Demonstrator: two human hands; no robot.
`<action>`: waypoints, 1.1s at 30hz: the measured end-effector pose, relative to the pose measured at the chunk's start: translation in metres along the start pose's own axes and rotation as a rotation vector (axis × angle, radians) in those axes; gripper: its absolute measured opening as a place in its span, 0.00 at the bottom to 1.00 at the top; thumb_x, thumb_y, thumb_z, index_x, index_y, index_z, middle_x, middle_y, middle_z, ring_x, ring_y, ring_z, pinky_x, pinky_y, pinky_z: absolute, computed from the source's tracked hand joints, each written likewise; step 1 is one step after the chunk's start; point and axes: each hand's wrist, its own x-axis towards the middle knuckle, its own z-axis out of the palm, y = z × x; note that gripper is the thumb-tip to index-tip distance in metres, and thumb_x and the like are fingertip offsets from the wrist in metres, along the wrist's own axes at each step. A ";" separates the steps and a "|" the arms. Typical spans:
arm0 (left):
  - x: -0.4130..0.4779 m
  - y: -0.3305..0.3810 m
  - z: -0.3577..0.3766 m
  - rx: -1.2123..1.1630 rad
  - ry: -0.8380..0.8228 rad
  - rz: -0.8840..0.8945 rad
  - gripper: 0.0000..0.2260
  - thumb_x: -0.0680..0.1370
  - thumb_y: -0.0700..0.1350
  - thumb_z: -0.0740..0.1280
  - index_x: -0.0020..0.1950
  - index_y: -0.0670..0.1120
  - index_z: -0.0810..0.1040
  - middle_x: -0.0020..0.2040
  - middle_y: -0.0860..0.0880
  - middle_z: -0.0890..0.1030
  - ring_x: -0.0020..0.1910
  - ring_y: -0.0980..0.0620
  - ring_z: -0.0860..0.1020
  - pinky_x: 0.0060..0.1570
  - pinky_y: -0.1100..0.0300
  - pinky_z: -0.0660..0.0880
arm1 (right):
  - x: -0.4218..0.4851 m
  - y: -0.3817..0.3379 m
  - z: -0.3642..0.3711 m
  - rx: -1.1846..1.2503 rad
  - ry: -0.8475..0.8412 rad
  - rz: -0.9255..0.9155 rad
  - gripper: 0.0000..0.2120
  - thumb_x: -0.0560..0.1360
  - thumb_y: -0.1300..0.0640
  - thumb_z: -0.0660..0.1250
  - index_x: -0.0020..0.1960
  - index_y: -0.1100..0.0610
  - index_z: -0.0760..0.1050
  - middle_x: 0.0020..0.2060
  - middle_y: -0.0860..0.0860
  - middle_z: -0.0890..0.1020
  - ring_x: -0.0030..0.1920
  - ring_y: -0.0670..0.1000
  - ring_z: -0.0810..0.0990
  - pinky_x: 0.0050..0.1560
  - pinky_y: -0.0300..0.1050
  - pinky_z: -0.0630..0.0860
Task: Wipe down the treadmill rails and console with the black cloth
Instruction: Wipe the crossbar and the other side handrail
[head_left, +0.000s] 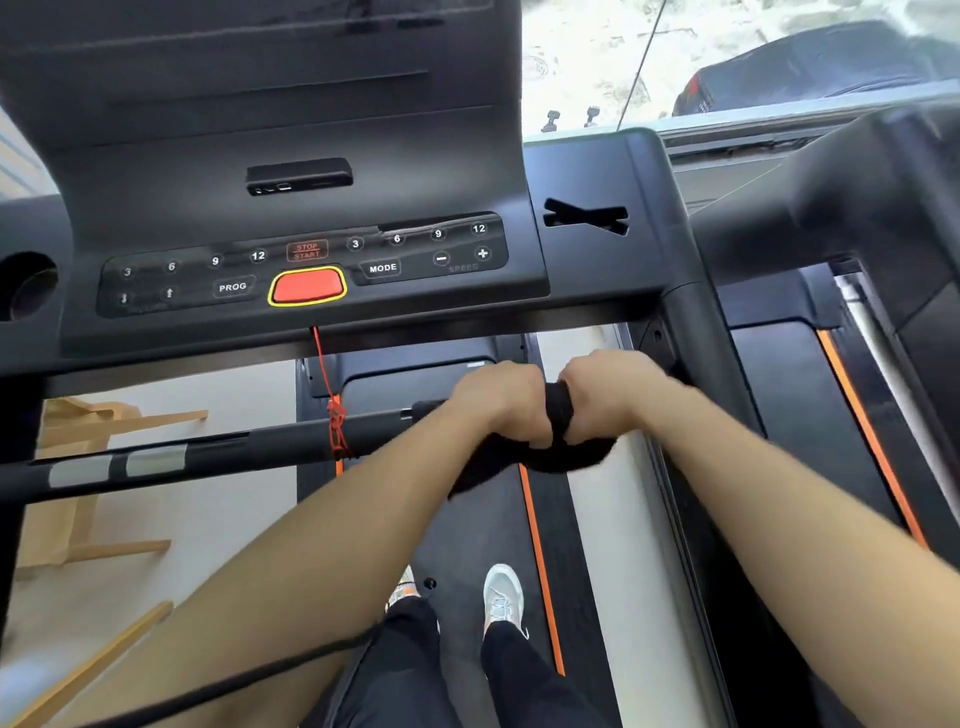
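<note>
While both hands close together over the front crossbar (218, 447), the black cloth (540, 447) is bunched between them, gripped by the left hand (501, 397) on one side and the right hand (605, 392) on the other, with loose folds hanging below the knuckles. Both fists are curled tight on the fabric; whether the cloth wraps the bar or merely rests against it cannot be told, since the hands cover that stretch. A red safety cord (332, 400) hangs from the console (311, 270) and is knotted round the bar just left of the hands. The step in hand appears to be rail wiping, at the right end of the crossbar near the upright (691, 332). The next move probably calls for sliding the cloth leftward along the bar, easing past the cord's knot, then lifting to the button panel, where light pressure would avoid triggering the red key (307, 286).
</note>
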 end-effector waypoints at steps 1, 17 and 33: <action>0.006 0.002 -0.008 -0.065 -0.128 0.015 0.12 0.65 0.50 0.76 0.41 0.47 0.78 0.41 0.48 0.81 0.37 0.48 0.80 0.34 0.59 0.74 | 0.006 0.009 -0.013 0.096 -0.188 -0.002 0.13 0.61 0.46 0.73 0.40 0.52 0.76 0.36 0.48 0.83 0.38 0.53 0.83 0.32 0.44 0.75; 0.008 0.033 0.040 0.269 0.501 0.109 0.07 0.72 0.42 0.67 0.50 0.47 0.76 0.41 0.49 0.81 0.39 0.44 0.81 0.33 0.56 0.66 | -0.015 0.019 0.039 -0.205 0.588 -0.062 0.11 0.61 0.58 0.73 0.37 0.54 0.72 0.30 0.50 0.78 0.30 0.57 0.78 0.31 0.44 0.65; 0.007 0.035 0.055 0.376 0.667 0.082 0.10 0.63 0.38 0.74 0.39 0.47 0.76 0.31 0.49 0.78 0.27 0.46 0.78 0.27 0.60 0.61 | -0.022 0.016 0.041 -0.171 0.593 -0.004 0.12 0.63 0.60 0.72 0.38 0.53 0.69 0.32 0.51 0.78 0.33 0.57 0.78 0.33 0.47 0.68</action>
